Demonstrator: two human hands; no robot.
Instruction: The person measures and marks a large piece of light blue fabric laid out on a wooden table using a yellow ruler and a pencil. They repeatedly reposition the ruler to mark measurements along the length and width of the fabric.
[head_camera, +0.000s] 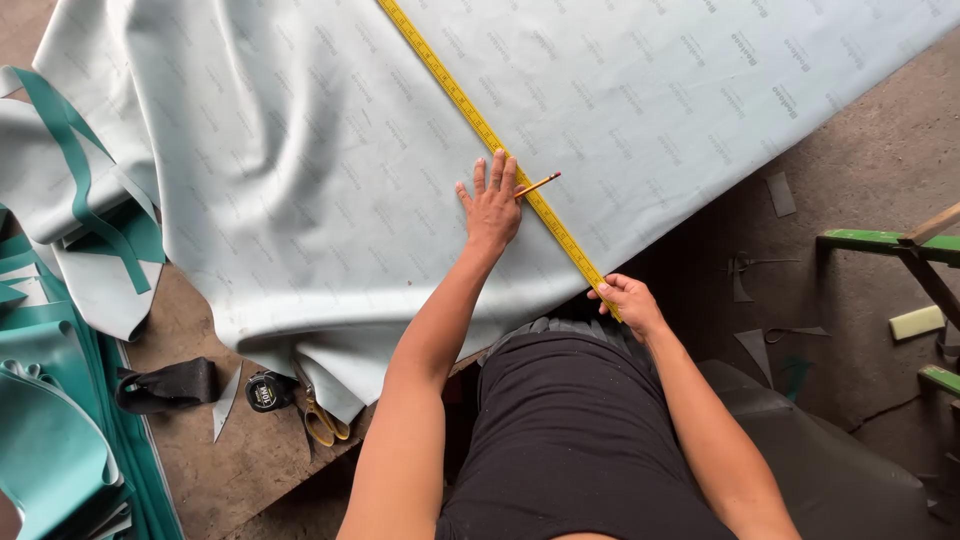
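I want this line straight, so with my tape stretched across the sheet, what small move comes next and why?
Probably mark the pale sheet beside the yellow tape. The left hand presses flat against the tape with a pencil between its fingers, and the right hand pins the tape's near end at the sheet's edge.
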